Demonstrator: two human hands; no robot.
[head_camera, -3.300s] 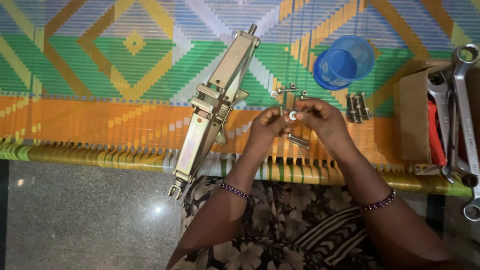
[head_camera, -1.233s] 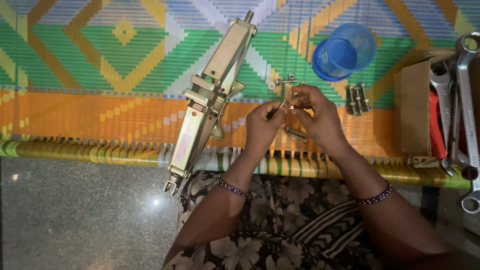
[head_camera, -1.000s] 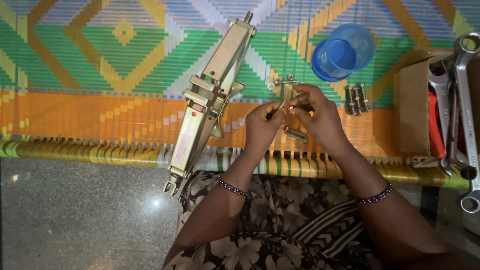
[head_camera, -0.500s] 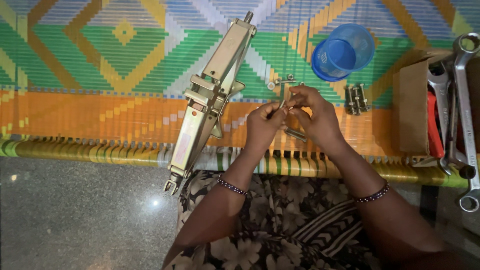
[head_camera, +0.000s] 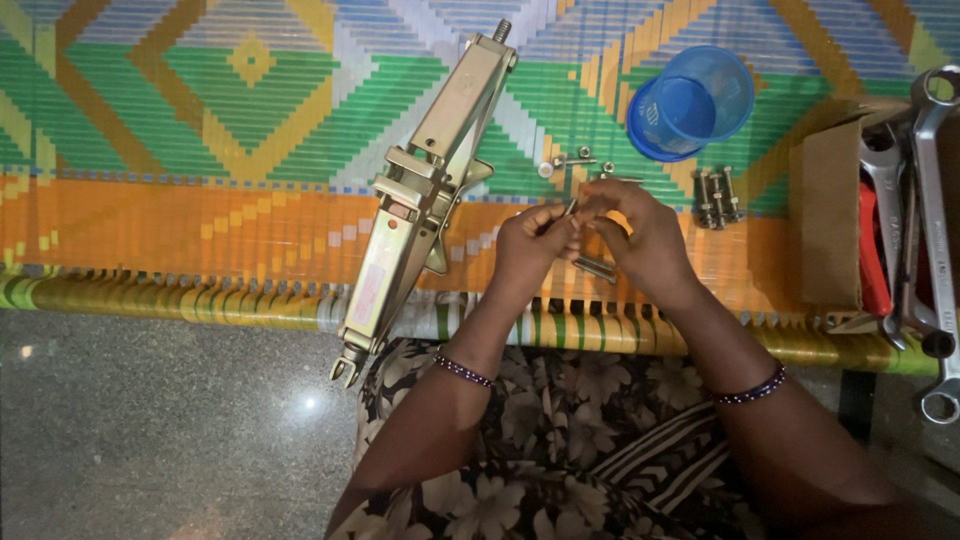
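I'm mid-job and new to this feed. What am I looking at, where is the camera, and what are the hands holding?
This is one view, from a camera worn on the person's head, looking down at their own two bare hands; no machine is involved. The left hand and right hand meet over a colourful woven mat and pinch a small metal bolt between the fingertips; its exact shape is too small to tell. Left of the hands lies a folded metal scissor jack. Behind them are a few loose nuts and bolts; to the right, a blue plastic cup on its side, a cluster of bolts, and a cardboard box beside several spanners.
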